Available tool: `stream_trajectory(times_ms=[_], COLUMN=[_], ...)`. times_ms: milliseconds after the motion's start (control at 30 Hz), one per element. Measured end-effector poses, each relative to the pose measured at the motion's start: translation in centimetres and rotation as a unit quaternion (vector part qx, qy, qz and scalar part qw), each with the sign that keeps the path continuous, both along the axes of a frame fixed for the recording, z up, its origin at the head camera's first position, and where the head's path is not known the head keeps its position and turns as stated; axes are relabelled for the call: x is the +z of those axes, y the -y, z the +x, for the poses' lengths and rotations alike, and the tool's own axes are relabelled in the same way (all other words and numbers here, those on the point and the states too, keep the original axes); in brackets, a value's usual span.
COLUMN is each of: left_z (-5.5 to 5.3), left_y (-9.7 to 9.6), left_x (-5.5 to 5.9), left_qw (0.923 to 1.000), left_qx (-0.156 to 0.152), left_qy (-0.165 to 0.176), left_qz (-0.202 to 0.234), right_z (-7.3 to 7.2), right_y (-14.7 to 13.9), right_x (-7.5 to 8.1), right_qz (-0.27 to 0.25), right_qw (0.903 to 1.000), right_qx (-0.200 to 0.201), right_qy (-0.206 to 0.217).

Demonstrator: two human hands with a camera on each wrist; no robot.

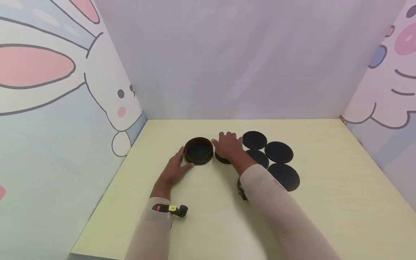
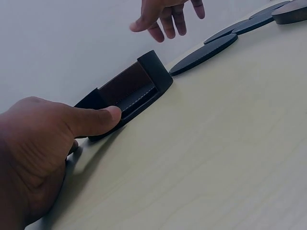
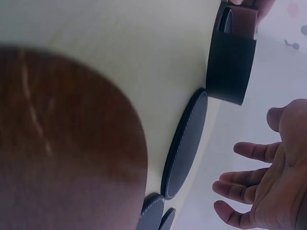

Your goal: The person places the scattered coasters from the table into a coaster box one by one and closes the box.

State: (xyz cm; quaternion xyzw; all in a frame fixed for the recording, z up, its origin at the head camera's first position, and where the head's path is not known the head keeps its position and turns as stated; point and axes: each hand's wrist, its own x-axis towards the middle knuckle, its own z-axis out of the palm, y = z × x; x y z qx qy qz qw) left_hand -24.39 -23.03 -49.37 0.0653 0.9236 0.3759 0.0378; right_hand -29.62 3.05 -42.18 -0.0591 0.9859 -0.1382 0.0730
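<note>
A round black coaster holder (image 1: 199, 151) with a low wall, a brown inside and a cut-out in its side stands on the table. My left hand (image 1: 173, 169) grips its left side, the thumb (image 2: 98, 120) on the near wall. Over a black coaster (image 1: 222, 159) beside the holder hovers my right hand (image 1: 228, 145). In the right wrist view that hand (image 3: 273, 177) has loosely spread fingers and nothing in them. The coaster (image 3: 187, 143) lies flat under it, apart from the fingers, with stitching along its rim.
Several more black coasters lie flat to the right, among them a back one (image 1: 254, 139) and a front one (image 1: 284, 177). A thick brown round piece (image 2: 291, 13) is partly hidden by my right forearm in the head view. Printed walls surround the pale table (image 1: 341, 187).
</note>
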Motion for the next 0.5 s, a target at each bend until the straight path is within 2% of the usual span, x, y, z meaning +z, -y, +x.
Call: stream_trajectory(times_ms=[167, 500], left_z=[0.0, -0.1], left_y=[0.1, 0.1], left_x=[0.0, -0.1], left_qw=[1.0000, 0.9999], left_qx=[-0.002, -0.008], left_qy=[-0.002, -0.005], left_qz=[0.003, 0.012], right_z=[-0.1, 0.3], right_y=[-1.0, -2.6], right_x=[0.5, 1.2], right_qz=[0.024, 0.039], right_qw=[0.9994, 0.9947], right_qx=[0.003, 0.051], right_qy=[0.025, 0.080])
